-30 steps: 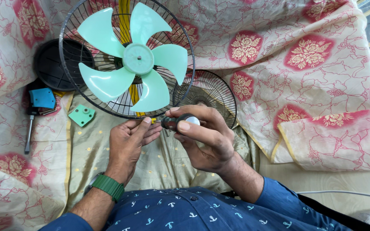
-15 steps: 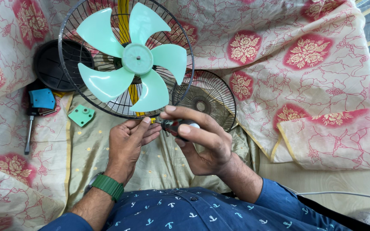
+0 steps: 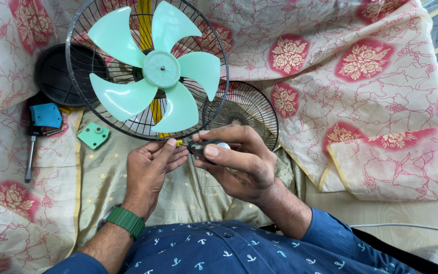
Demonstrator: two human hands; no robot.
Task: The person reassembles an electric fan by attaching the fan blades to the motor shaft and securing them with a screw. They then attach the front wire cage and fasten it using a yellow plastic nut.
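Evidently only the head view is on offer, looking down at two bare hands working at the lower rim of a round black wire fan guard [image 3: 79, 109] that is carrying a mint-green five-blade plastic propeller [image 3: 160, 68].

The right hand [image 3: 239, 165] is wrapping its fingers around a stubby screwdriver with a dark rubbery handle and a pale end cap [image 3: 206, 147], thumb pressing on top, tip pointing left toward a small yellow fastener at the guard's rim [image 3: 179, 143]. The left hand [image 3: 150, 170] is curling its fingers loosely, fingertips touching that same fastener and steadying it; I cannot tell whether it is actually pinching it.

The guard is leaning over flowered pink-and-cream cloth [image 3: 361, 91], with a second, smaller black wire grille [image 3: 257, 109] lying just beside it to the right. To the left, a round black plastic cover [image 3: 57, 76], a blue plastic block [image 3: 45, 115], a long metal-shafted tool [image 3: 29, 160] and a small green square plate [image 3: 93, 135] are resting apart from the hands.

The screwdriver looks light and stiff, its handle grippy, best held around the thick middle as it is. The guard seems springy and light; its thin wires would likely bend, so the rim is the safer hold. The fastener looks tiny and easy to drop.
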